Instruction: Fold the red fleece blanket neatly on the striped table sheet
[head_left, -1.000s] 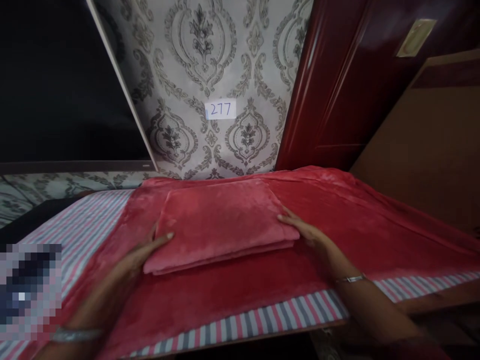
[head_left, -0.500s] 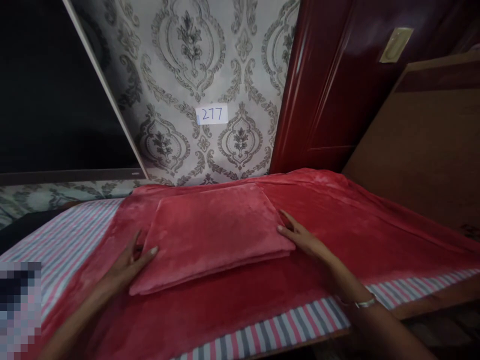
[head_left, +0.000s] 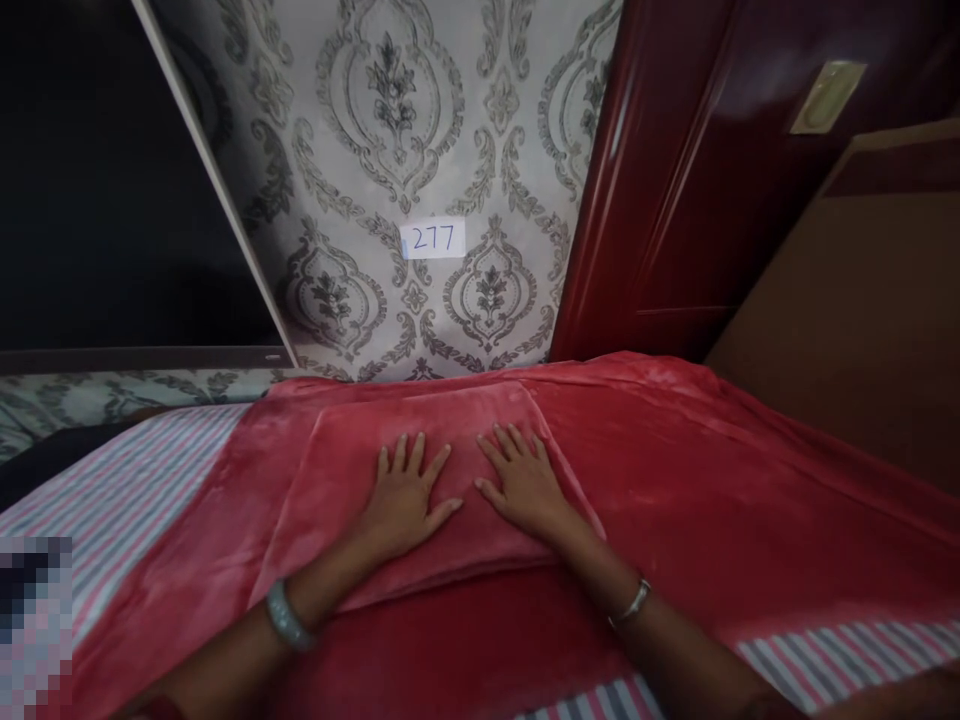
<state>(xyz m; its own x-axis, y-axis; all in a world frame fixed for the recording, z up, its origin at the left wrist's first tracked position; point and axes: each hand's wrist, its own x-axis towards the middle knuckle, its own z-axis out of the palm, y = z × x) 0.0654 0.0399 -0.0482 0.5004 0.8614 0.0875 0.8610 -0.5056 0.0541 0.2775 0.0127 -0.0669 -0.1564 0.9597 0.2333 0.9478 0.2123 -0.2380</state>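
A folded red plush blanket (head_left: 337, 450) lies in a flat rectangle in front of me. My left hand (head_left: 409, 500) rests palm down on its middle, fingers spread. On the right part of the same folded piece, my right hand (head_left: 523, 480) also lies flat with its fingers apart. Neither hand grips anything. Beneath the folded piece a larger red plush cloth (head_left: 712, 480) is spread out, slightly wrinkled toward its far edge.
Striped fabric (head_left: 150, 475) shows under the red cloth at the left and along the near edge. A dark screen (head_left: 127, 190) stands at the left. Behind are patterned wallpaper with a paper label (head_left: 433, 238), a dark red door (head_left: 675, 180) and a brown board (head_left: 862, 300).
Both hands have moved from the folded blanket's left and right edges inward onto its top. They now lie flat there. The view has shifted slightly.
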